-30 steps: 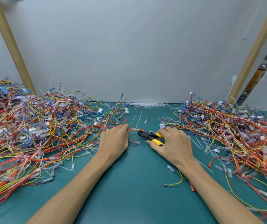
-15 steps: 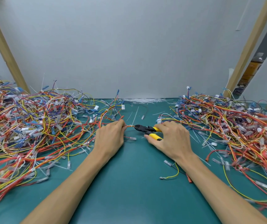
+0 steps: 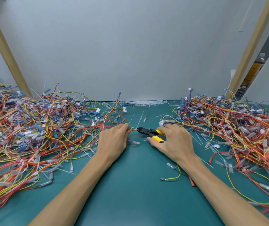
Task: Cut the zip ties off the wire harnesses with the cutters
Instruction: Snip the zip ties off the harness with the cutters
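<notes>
My left hand pinches a thin orange and red wire harness that runs out of the big tangle on the left. My right hand grips the yellow handles of the black-jawed cutters. The cutter jaws point left and meet the harness end just right of my left fingertips, where a white zip tie sticks up and away. The exact bite of the jaws is too small to make out.
A second tangle of harnesses fills the right side of the green mat. Cut white zip ties lie along the back wall. Loose wires and terminals sit by my right forearm. Wooden posts stand at both sides.
The hands and cutters stay together at the mat's centre; the view has shifted slightly. The cutter jaws have closed in on the harness end held by my left hand.
</notes>
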Tool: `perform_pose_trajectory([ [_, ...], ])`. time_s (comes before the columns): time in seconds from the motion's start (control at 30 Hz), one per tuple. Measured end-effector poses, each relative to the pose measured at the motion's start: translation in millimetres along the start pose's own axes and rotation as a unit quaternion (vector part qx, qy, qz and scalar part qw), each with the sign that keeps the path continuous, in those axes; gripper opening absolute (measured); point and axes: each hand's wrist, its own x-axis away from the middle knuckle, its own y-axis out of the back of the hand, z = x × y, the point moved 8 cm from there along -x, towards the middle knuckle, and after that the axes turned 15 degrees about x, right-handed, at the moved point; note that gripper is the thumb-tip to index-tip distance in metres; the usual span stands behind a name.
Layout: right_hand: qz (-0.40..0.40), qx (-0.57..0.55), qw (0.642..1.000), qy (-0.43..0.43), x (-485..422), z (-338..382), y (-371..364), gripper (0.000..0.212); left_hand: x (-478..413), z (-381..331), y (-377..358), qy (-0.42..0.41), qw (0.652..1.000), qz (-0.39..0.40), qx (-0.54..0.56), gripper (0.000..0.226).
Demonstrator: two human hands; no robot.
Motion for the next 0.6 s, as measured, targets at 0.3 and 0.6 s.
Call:
perform_pose_trajectory([
  [0.3,-0.004,-0.011,1.0,-0.008,0.3,-1.8,-1.2,0.042,0.8,-0.4,-1.0,-0.013,1.0,-0.003,-0.002,0.028],
  [0.6,-0.01,-0.012,1.0,-0.008,0.8,-1.9,1.0,0.041,0.0,-1.5,0.3,-0.014,1.0,-0.015,0.008,0.023],
])
